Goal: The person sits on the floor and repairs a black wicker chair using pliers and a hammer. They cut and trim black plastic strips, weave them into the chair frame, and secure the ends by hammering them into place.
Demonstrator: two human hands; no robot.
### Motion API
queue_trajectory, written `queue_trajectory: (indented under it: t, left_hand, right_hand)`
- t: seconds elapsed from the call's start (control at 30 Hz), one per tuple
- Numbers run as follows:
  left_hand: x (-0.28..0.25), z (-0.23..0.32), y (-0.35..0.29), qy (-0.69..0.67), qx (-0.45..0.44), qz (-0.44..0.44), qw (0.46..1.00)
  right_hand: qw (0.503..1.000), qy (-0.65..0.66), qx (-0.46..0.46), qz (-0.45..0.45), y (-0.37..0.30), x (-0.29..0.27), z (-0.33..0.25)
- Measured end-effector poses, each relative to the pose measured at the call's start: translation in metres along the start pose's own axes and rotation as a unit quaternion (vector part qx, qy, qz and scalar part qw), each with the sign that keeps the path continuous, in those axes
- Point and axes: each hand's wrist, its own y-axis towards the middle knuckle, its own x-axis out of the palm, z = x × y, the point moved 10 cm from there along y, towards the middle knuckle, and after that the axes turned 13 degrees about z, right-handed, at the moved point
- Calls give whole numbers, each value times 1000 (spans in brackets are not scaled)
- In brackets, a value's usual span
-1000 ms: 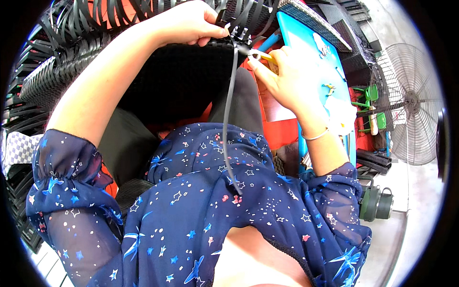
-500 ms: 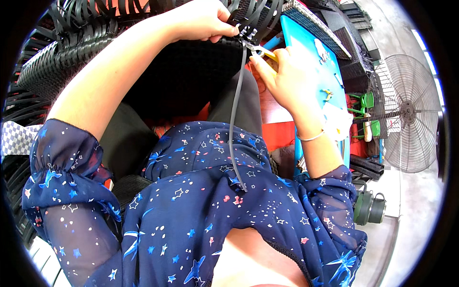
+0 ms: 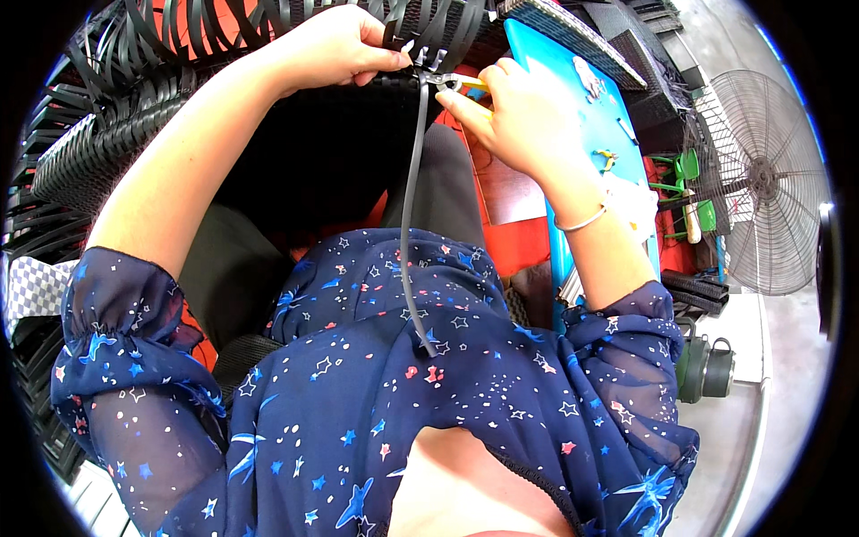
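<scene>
**Two hands working a black strip at the rim of a woven piece**

The left hand is reaching to the far edge of the black woven plastic-wicker piece, its fingers curled closed and pinching the top of a long flat black plastic strip where that strip is meeting the row of loose upright strip ends. The strip is hanging straight down from that pinch toward the near side, its free end lying on the dark blue star-printed blouse.

The right hand is sitting just to the right of the left, fingers closed around a small yellow-handled tool; the tool's metal tip is touching the strip right beside the left fingertips. A thin silver bangle is circling the right wrist.

Beyond the right hand a bright blue flat board is lying, with small tools on it. Farther right a round grey wire-caged floor fan is standing on the concrete floor, and a dark green lidded flask is resting near the right elbow.
</scene>
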Motion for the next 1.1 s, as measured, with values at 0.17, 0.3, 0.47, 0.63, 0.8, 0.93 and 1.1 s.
queue_trajectory:
  t: [0.17,0.3,0.47,0.63,0.8,0.93,1.1]
  left_hand:
    - [-2,-1,-1,7,-8,7,1000]
    - [-2,-3,-1,-4,2,3,1000]
    - [-3,-6,1,11,-6,4,1000]
    - [-2,3,-6,23,-3,2,1000]
    - [-1,14,-10,-8,7,-19,1000]
    - [-2,4,-7,-23,-7,-11,1000]
    - [-5,5,-9,0,-5,-9,1000]
  right_hand:
    - [998,34,33,-29,-4,10,7]
    - [999,21,16,-28,1,6,0]
    - [999,2,-4,-35,1,5,-4]
    - [998,24,14,-51,-8,16,1]
    - [999,41,4,-18,-9,8,6]
    - [1000,6,6,-26,-3,5,0]
    - [999,9,29,-43,-1,6,-1]
